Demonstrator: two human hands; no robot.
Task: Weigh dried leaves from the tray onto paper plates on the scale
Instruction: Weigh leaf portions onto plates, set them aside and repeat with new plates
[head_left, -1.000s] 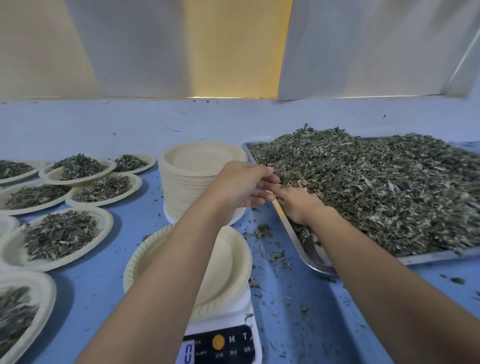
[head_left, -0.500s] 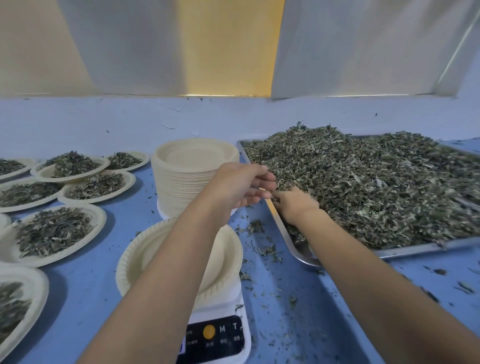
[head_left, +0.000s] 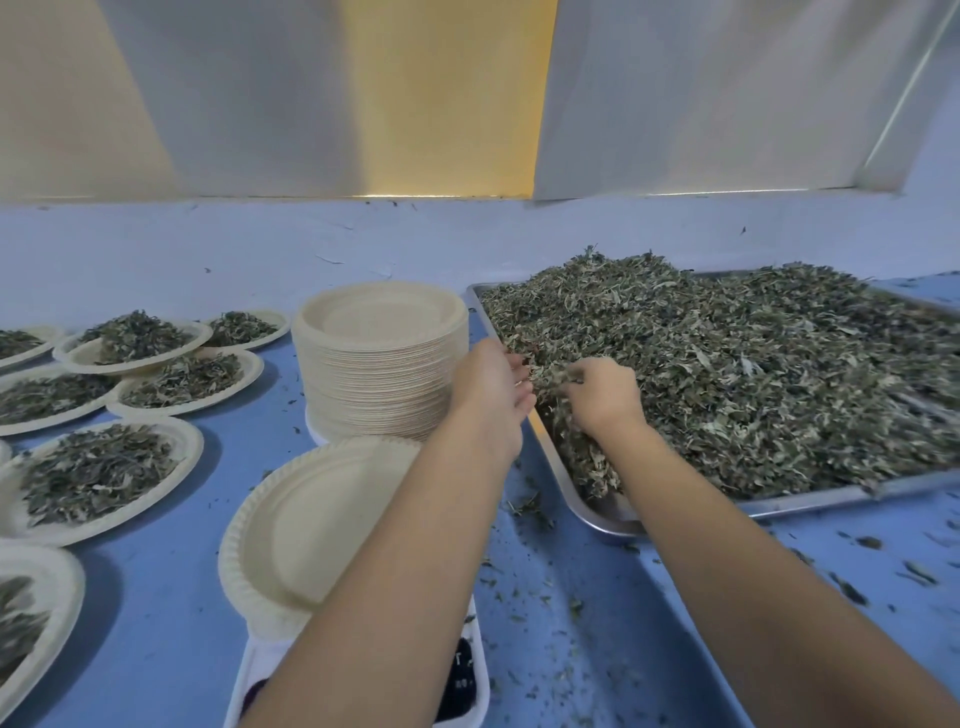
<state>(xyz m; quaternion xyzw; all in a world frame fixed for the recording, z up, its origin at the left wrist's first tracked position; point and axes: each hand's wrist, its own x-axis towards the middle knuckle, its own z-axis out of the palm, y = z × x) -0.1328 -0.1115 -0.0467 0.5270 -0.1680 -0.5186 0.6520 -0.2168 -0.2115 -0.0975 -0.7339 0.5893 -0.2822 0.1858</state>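
Note:
A metal tray (head_left: 831, 496) on the right holds a big heap of dried leaves (head_left: 753, 364). My right hand (head_left: 602, 395) is dug into the heap's near-left corner, its fingers curled round a clump of leaves. My left hand (head_left: 491, 384) is cupped just beside it over the tray's left rim, fingertips touching the same clump. An empty paper plate (head_left: 311, 530) sits on the white scale (head_left: 462, 686) below my left forearm, which hides most of the scale's display.
A tall stack of empty paper plates (head_left: 379, 364) stands behind the scale, close to my left hand. Several plates filled with leaves (head_left: 98, 467) cover the blue table at the left. Loose leaf bits (head_left: 530, 506) lie scattered in front of the tray.
Both hands have moved forward from the tray's rim into the leaves. My right hand has closed round a clump and my left hand has come up against it.

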